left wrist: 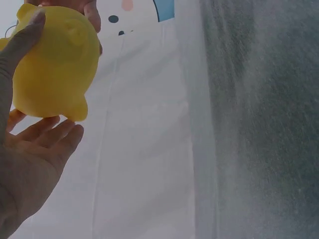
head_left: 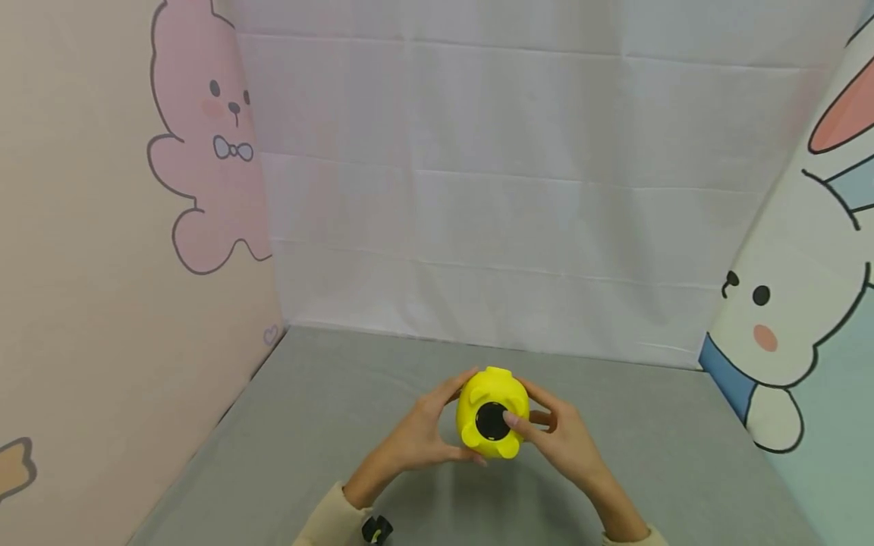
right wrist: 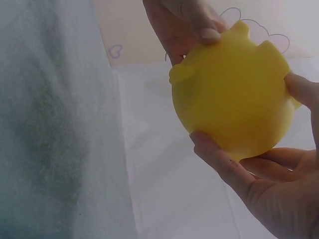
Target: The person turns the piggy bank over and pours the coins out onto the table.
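At the far left, a beige wall panel carries a pink cartoon bear with a pale bow tie, and a small outlined heart lower down near the corner. Next, a white cloth with fold creases hangs behind a grey table surface. Near the front edge, a cream left sleeve reaches in, with a small black object just beside its cuff. The left hand grasps one side of a yellow piggy bank, thumb at its near edge, fingers toward its far edge. The piggy bank is held above the table, its stubby feet and round black plug facing the head camera. The right hand grips the opposite side, its thumb on the plug's edge. Farthest right, a panel shows a white cartoon rabbit.
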A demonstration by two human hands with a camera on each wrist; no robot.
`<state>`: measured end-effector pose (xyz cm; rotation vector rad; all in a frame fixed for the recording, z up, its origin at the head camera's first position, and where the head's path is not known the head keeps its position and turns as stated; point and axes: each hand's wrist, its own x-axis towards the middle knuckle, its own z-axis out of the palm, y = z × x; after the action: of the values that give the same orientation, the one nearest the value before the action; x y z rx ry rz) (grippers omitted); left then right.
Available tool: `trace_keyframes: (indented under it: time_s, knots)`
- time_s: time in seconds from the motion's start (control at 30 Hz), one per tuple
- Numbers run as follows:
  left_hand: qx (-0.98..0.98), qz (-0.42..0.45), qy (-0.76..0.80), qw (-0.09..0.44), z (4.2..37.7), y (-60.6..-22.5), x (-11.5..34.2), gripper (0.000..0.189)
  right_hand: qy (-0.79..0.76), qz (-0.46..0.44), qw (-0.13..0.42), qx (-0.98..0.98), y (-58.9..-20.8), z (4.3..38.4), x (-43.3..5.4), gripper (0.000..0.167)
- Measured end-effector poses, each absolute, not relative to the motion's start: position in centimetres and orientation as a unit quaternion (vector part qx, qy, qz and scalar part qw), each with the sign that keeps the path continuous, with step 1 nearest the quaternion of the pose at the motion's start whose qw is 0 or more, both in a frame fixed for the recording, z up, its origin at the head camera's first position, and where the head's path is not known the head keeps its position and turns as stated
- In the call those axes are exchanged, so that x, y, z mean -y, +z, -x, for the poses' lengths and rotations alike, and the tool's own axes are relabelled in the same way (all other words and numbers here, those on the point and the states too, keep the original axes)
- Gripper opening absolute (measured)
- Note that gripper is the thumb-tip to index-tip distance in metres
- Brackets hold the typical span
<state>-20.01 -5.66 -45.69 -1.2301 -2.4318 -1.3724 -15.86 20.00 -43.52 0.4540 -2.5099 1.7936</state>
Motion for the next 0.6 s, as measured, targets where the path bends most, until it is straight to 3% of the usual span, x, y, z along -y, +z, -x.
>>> trace_keyframes:
  time_s: [0.23, 0.4, 0.6]
  knots:
    - [0.772, 0.416, -0.475, 0.076, 19.9, -46.1, 5.2, 0.115, 0.568, -0.168, 0.003, 0.806, -43.5, 15.9, -20.5, 0.060]
    - [0.743, 0.396, -0.535, 0.063, 19.5, -46.0, 5.1, 0.109, 0.544, -0.203, -0.008, 0.814, -43.0, 15.8, -21.3, 0.060]
    - [0.737, 0.348, -0.579, 0.027, 19.1, -45.5, 5.1, 0.098, 0.464, -0.243, 0.059, 0.850, -42.9, 15.3, -21.6, 0.076]
